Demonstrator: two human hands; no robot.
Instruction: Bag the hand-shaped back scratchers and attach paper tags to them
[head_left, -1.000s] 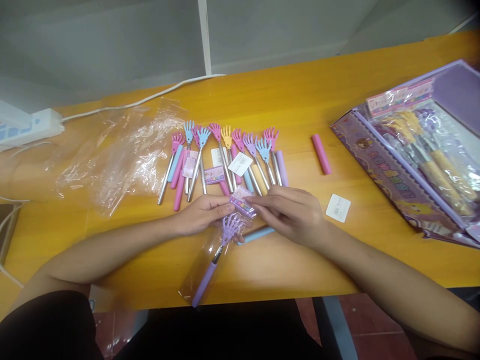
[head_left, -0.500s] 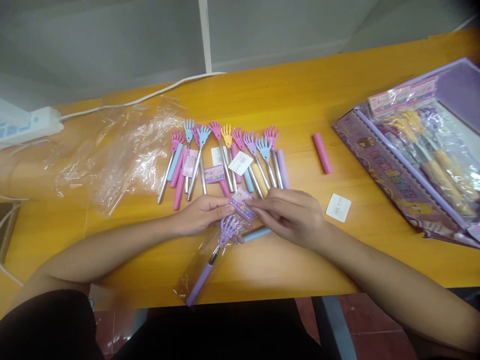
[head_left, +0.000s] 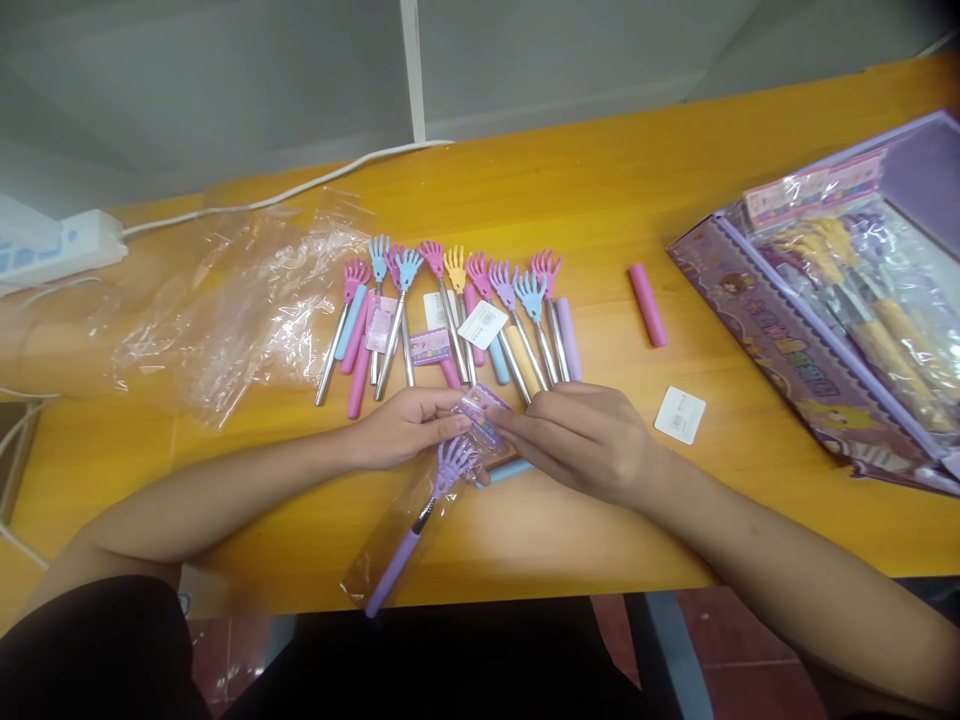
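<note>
Between my hands is a purple back scratcher (head_left: 454, 466) in a clear plastic bag (head_left: 365, 560), its handle pointing down toward the table's front edge. A small printed card (head_left: 480, 415) shows at the bag's top end. My left hand (head_left: 409, 425) pinches the bag beside the card, thumb on top. My right hand (head_left: 589, 440) has its fingertips closed on the card's right side. Just beyond lie several loose back scratchers (head_left: 405, 270) with pink, blue, yellow and purple hand-shaped heads, steel rods and loose coloured sleeves among them. A light blue sleeve (head_left: 504, 474) is partly hidden under my hands.
Crumpled clear bags (head_left: 262, 310) lie at the left, near a white power strip (head_left: 64, 250) with its cable. On the right stands a purple display box (head_left: 772, 350) holding bagged back scratchers. A pink sleeve (head_left: 648, 305) and a white card (head_left: 679, 415) lie before it.
The bagged back scratcher has shifted slightly down and left, and the card has tilted a little. Both hands keep their grip at the top of the bag.
</note>
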